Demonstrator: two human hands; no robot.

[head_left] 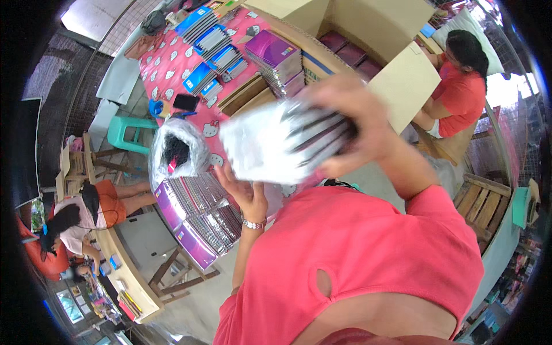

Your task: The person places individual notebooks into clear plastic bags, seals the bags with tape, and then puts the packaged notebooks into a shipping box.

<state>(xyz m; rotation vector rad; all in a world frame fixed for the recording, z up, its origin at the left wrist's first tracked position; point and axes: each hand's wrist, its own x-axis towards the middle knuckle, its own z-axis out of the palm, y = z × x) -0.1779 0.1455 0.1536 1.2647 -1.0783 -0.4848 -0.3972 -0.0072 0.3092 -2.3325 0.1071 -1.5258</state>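
My right hand [359,118], smeared by motion, grips the right end of a stack of notebooks in clear plastic wrap [264,144]. The stack is held tilted above the table, its dark page edges showing at the right end. Just below its left end is my left hand [244,192], fingers spread and a metal watch on the wrist. I cannot tell whether its fingertips touch the wrap. Beside that hand, several rows of spiral notebooks with purple covers [195,244] stand at the table's edge. Behind them sits a roll of clear plastic [178,149].
Blue notebooks [201,77] and purple notebooks [273,49] are piled on the pink patterned tablecloth [167,63], near a phone [186,102]. A large open carton [379,29] stands beyond. People sit at right [466,86] and bend at left [86,213]. A green stool [129,132] is left.
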